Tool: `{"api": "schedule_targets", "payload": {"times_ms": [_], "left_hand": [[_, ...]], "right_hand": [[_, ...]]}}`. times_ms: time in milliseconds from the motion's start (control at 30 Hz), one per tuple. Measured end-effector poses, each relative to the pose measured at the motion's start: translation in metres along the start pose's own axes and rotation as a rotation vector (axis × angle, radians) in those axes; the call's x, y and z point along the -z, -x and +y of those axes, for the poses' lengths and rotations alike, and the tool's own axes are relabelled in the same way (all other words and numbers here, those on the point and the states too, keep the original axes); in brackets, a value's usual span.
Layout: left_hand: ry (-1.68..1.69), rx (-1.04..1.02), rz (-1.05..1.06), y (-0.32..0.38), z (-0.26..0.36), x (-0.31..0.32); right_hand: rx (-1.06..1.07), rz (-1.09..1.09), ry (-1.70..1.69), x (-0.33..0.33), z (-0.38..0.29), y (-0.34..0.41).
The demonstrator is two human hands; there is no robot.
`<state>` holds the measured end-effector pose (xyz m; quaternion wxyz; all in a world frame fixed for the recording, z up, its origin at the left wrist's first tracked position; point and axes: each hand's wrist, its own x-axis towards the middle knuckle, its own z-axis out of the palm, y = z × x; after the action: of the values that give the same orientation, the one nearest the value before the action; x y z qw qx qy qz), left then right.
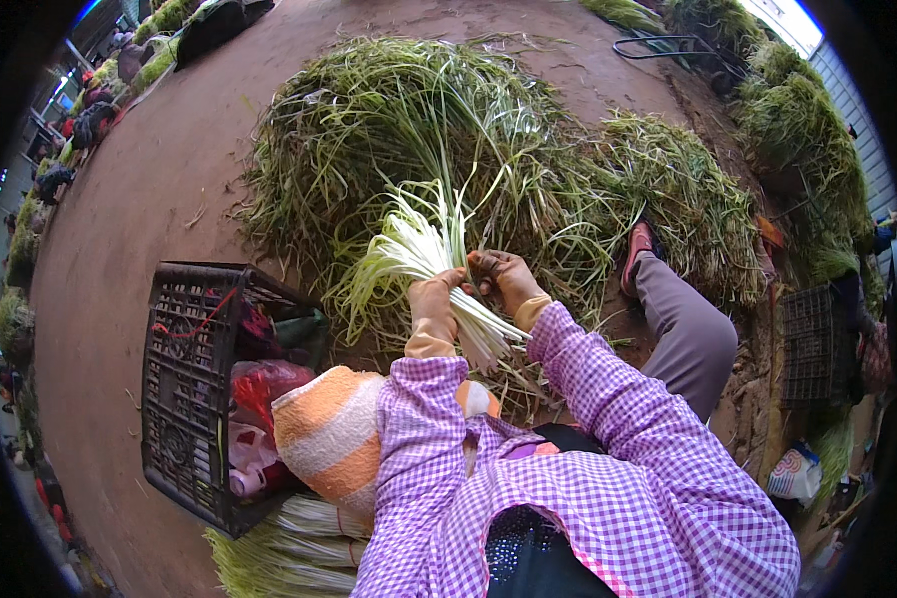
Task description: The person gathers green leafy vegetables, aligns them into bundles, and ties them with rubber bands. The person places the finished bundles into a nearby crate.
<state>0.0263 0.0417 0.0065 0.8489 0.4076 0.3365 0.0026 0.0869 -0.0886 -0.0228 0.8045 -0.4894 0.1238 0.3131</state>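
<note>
My left hand, in a tan glove, is closed around a bunch of pale chive-like stalks. The white stalks fan out up and to the left, and their other ends stick out at the lower right below the hand. My right hand, gloved as well, has its fingers curled together at the bunch's right edge, where they pinch slim stalks; its fingertips are partly hidden. Just beyond both hands lies a large heap of long green leaves, partly dry and tangled.
At my left, a black plastic crate on its side holds bags and cloth. An orange-and-white striped towel lies beside it, above tied bundles of pale stalks. My bent leg is at the right. More heaps and another crate stand farther right.
</note>
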Motion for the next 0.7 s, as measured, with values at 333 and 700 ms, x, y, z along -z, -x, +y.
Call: {"api": "schedule_targets", "payload": {"times_ms": [333, 700], "left_hand": [[0.037, -0.117, 0.072, -0.007, -0.009, -0.002], [-0.042, -0.198, 0.034, -0.004, -0.004, -0.003]], "right_hand": [[0.018, 0.026, 0.166, 0.014, 0.011, -0.008], [-0.447, 0.234, 1.831, 0.15, 0.054, 0.025]]}}
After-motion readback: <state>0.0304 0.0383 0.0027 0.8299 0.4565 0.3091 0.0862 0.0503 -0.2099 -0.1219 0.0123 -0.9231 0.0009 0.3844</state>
